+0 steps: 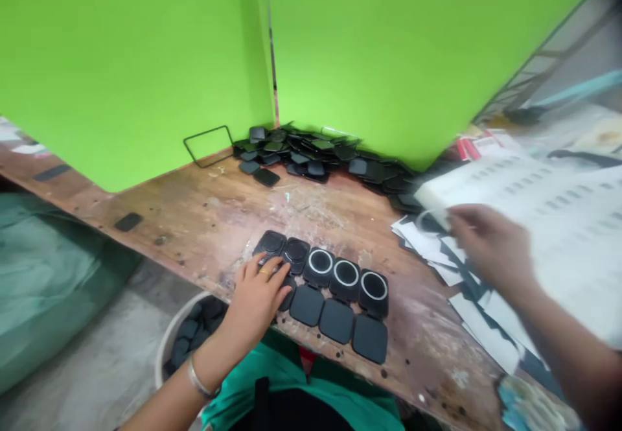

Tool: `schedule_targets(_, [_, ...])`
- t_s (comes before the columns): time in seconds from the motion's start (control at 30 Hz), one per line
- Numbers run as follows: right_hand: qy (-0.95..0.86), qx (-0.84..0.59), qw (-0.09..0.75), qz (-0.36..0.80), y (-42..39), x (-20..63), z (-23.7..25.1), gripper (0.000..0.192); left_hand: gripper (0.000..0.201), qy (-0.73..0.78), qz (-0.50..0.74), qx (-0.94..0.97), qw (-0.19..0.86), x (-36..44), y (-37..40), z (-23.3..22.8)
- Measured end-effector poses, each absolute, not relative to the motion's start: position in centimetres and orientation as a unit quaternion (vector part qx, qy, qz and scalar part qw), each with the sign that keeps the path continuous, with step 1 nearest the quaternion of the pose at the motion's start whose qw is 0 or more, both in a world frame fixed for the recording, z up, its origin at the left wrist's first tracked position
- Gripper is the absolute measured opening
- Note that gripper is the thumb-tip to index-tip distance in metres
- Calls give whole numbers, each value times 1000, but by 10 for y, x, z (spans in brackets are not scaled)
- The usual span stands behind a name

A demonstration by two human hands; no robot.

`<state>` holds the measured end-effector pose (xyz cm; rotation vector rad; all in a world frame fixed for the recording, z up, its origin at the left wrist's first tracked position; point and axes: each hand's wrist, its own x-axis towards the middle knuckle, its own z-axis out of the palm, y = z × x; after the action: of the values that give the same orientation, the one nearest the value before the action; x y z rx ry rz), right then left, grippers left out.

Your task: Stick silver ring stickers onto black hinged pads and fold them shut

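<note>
A row of several open black hinged cases [335, 295] lies near the front edge of the worn wooden bench [204, 217]. Three on the right carry a white ring [345, 273]; the two on the left have none. My left hand [257, 295] rests flat on the leftmost cases, fingers spread on them. My right hand [490, 246] is blurred, out over the white sheets [573, 236] at the right, and pinches a thin white ring [430, 218] at its fingertips.
A heap of black cases [315, 152] lies along the green partition [146, 61] at the back. A black wire frame [208, 144] leans there. A white bucket [182, 347] of black parts stands below the bench edge. Peeled backing scraps [466, 288] litter the right.
</note>
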<state>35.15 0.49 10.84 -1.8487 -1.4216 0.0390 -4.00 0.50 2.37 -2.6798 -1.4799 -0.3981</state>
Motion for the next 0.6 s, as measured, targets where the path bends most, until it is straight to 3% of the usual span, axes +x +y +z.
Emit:
schedule_targets(0.13, [-639,-627,377,236,40,246,85,23,31,-483,-133,-865,19,-37,3,21])
schedule_targets(0.23, [-658,-583,339,336,57,194,63,15,32,-484,-134,-865,17,-37,3,19])
schedule_targets(0.37, [-661,-582,310,359,72,159,37,12,33,-479,-136,-867,18,-38,3,19])
schedule_targets(0.6, [-703,-592,250,303,84,152,25,15,32,-473,-146,-869,11,-39,3,17])
